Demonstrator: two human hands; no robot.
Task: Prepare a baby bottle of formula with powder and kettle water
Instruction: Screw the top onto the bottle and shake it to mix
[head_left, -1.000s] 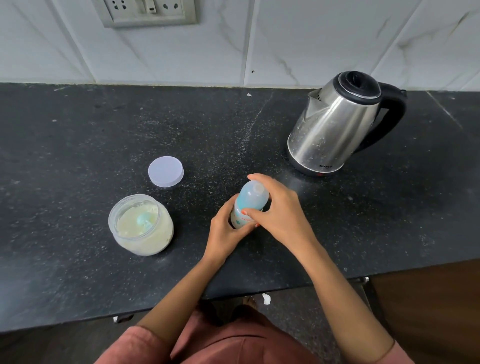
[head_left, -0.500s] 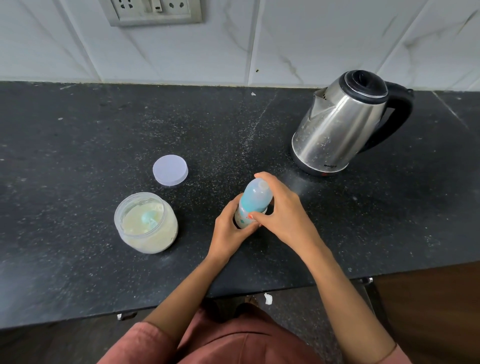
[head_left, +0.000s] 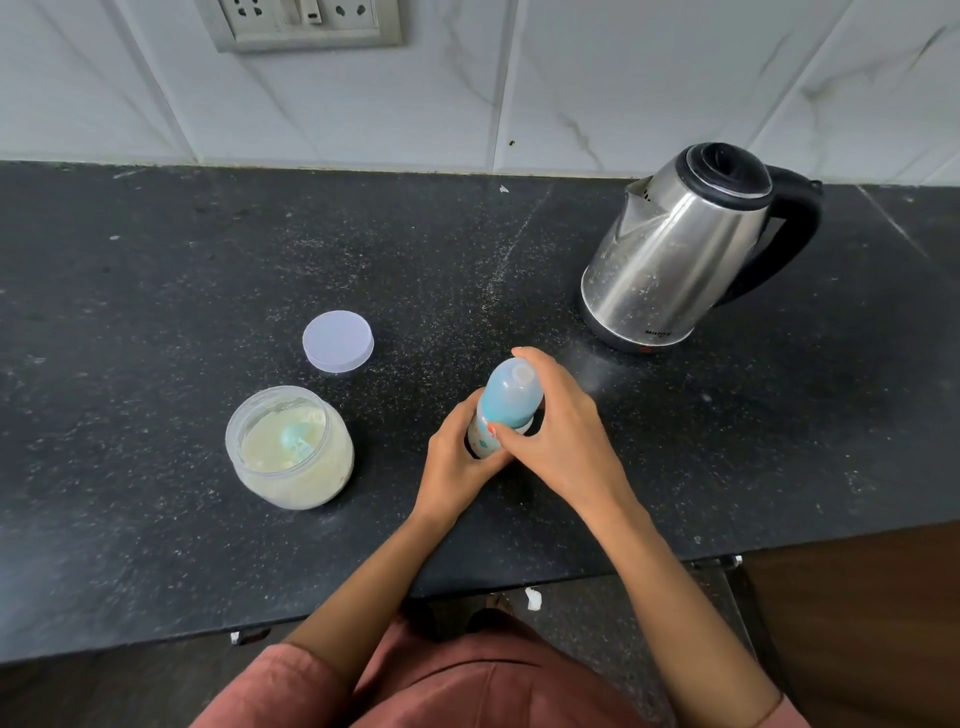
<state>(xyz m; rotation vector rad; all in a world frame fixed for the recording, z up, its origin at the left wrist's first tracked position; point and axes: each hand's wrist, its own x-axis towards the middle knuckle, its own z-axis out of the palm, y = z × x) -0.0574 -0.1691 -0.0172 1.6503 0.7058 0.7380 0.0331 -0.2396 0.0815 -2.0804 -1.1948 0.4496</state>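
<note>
A baby bottle (head_left: 506, 405) with a clear domed cap over a blue top stands upright on the black counter (head_left: 156, 260). My left hand (head_left: 457, 457) wraps its lower body. My right hand (head_left: 556, 431) grips the cap and collar from the right, thumb on the near side. An open clear jar of pale formula powder (head_left: 291, 447) with a blue scoop inside sits to the left. A steel kettle (head_left: 680, 249) with black lid and handle stands at the back right, lid shut.
The jar's round white lid (head_left: 337, 341) lies flat behind the jar. A wall socket plate (head_left: 301, 23) sits on the tiled wall above. The counter's front edge runs just below my forearms.
My hands stay on the bottle in the same grip. The view has shifted slightly; the bottle has not visibly moved on the counter.
</note>
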